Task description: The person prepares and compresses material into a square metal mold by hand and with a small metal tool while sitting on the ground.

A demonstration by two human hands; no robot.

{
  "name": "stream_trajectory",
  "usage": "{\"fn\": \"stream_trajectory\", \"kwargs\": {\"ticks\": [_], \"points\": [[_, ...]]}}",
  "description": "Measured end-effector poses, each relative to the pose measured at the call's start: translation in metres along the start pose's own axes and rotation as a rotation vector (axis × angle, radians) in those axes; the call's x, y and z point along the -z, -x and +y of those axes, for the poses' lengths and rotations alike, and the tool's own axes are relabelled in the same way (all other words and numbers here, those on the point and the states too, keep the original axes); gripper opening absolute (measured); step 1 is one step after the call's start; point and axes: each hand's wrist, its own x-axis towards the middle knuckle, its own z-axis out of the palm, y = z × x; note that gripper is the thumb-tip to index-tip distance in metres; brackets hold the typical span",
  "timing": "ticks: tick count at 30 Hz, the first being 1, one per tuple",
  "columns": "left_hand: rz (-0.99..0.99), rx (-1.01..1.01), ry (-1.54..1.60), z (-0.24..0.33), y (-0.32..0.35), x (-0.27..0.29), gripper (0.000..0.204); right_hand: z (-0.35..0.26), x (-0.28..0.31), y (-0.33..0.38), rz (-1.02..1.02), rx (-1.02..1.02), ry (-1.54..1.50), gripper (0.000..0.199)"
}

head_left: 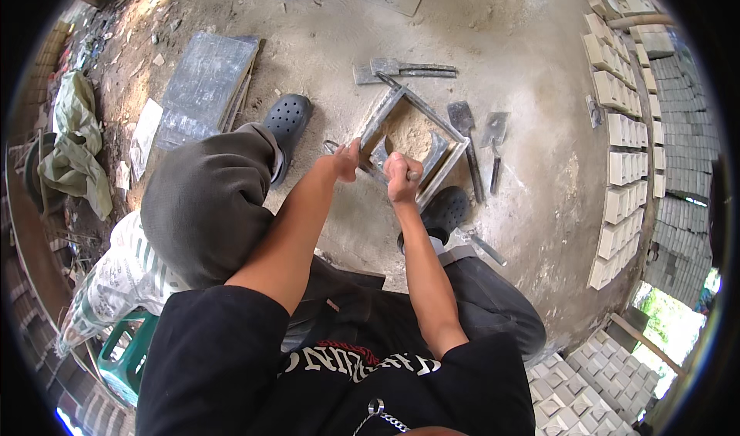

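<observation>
A square metal mould frame (pixel 445 175) lies on the ground before me, with pale sandy powder (pixel 407 134) inside it. My left hand (pixel 347 162) is at the frame's left corner, its fingers curled against the edge. My right hand (pixel 403 176) is closed round the handle of a trowel over the near part of the frame. The end of the handle sticks out of the fist, and a dark pointed blade (pixel 383 149) reaches into the mould beyond it. Dark grey plates show inside the frame near the right hand.
Flat-bladed tools (pixel 408 69) lie beyond the frame, and a dark spatula (pixel 465 131) and a smaller trowel (pixel 494 134) to its right. Grey boards (pixel 208 81) are stacked at left. Rows of pale blocks (pixel 623 166) line the right side. My clogs (pixel 288 120) stand either side of the frame.
</observation>
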Motion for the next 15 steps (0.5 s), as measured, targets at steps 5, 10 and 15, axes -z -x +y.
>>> {"fn": "stream_trajectory", "kwargs": {"ticks": [5,10,15], "points": [[0.035,-0.003,-0.015,-0.008,-0.006,-0.008,0.106,-0.011,0.001,-0.007,0.032,-0.01,-0.265,0.037],[0.033,0.003,-0.006,-0.008,-0.006,-0.004,0.105,-0.021,-0.015,-0.025,0.025,-0.192,-0.118,0.04],[0.017,-0.02,-0.028,0.002,-0.003,-0.008,0.1,0.001,-0.001,-0.003,-0.021,-0.089,-0.102,0.039]]}}
